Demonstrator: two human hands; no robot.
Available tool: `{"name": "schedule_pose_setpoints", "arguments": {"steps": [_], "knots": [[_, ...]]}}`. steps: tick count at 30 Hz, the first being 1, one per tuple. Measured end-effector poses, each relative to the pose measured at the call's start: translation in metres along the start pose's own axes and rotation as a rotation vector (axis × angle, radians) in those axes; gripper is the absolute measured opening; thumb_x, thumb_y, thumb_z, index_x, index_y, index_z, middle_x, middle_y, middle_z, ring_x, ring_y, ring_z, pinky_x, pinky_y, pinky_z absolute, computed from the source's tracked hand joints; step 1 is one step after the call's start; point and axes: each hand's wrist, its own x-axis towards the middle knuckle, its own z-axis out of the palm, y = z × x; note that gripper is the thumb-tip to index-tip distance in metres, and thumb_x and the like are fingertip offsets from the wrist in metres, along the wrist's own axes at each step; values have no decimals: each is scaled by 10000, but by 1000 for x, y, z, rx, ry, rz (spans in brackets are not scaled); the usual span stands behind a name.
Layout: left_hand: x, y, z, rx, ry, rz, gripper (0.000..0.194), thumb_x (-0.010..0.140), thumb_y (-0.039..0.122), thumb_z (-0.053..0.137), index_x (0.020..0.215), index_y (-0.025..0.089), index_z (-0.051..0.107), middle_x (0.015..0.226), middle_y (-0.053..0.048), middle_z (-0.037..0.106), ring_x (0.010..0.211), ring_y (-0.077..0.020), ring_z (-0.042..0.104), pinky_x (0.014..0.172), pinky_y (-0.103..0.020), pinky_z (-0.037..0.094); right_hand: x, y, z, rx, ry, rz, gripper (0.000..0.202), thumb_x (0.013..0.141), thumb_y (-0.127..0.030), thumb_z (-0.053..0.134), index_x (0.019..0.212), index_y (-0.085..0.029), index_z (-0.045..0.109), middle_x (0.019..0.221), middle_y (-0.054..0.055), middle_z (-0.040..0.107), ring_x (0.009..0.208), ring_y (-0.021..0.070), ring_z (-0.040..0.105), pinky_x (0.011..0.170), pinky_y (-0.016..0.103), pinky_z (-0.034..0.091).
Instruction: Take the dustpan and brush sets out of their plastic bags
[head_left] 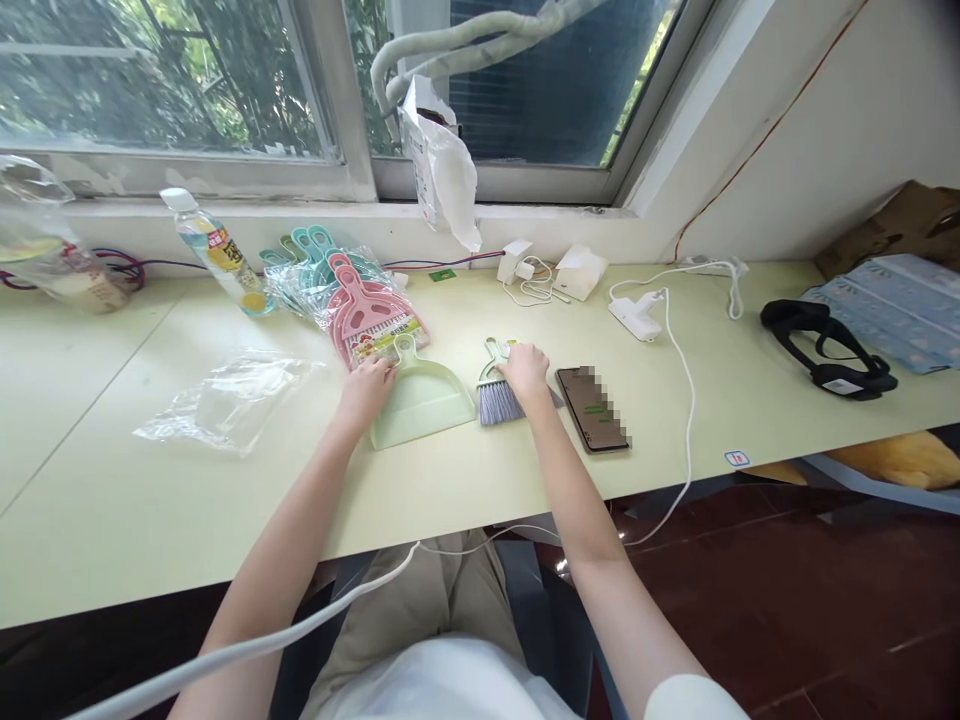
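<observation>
A pale green dustpan (424, 395) lies flat on the table, its looped handle pointing toward the window. My left hand (366, 395) is closed at its left edge, thumb side against the rim. To the right is a small green-handled brush (499, 400) with grey bristles, lying on the tabletop. The fingers of my right hand (526, 372) are closed on its right side and hide part of it. Just beyond my left hand is a pink dustpan and brush set (367, 305) with a printed label. Behind it are teal sets (315, 255) in clear plastic.
Left of me lies a crumpled clear bag (232, 400). A drink bottle (221, 255) leans near the windowsill. Right of the brush is a phone (592, 410). Farther right are a white adapter (636, 315) with a cable and a black headset strap (829, 350).
</observation>
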Motion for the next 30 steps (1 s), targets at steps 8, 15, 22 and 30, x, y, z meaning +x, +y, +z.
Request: {"name": "schedule_pose_setpoints", "arguments": {"steps": [8,15,22,30], "knots": [[-4,13,-2,44,49,-24,355,964,354,340,1066,152,614,1094,-166,642,969,-285,633,796,-364,474,-8,7,9,43,13,7,318,882,-447,583,986,-164,683,1048,151,686,988,265,672,801,333,491],[-3,15,-6,61,33,-41,364,953,362,341,987,154,638,1045,-162,653,896,-279,638,767,-359,465,-9,8,9,77,-2,18,315,875,-419,593,1011,-145,667,1009,157,700,971,260,672,802,329,490],[3,6,-3,-36,20,-44,344,913,364,391,844,185,677,874,-132,692,826,-269,626,760,-350,444,-7,11,4,134,-11,23,240,843,-357,608,929,-153,700,952,156,713,941,263,677,797,321,485],[2,12,3,-177,74,-75,348,866,404,429,730,194,671,721,-84,696,659,-212,580,693,-319,432,-13,18,-21,430,95,-82,303,818,-491,602,913,-222,705,925,39,733,899,194,670,780,278,457]]}}
